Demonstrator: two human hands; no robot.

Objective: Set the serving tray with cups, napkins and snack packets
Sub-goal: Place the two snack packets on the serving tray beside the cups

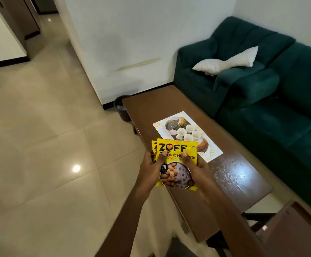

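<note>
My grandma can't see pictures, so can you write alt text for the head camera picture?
A left hand and a right hand hold yellow Zoff soya chunks packets by a brown coffee table. Beyond them a patterned white tray carries four white cups. A green sofa with a white pillow stands beside the table.

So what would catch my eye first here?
The bright yellow snack packets, gripped by the left hand and right hand in the middle of the view. Just beyond them, four white cups stand clustered on a patterned tray on the brown table. To the right, a dark green sofa holds a white pillow.
</note>
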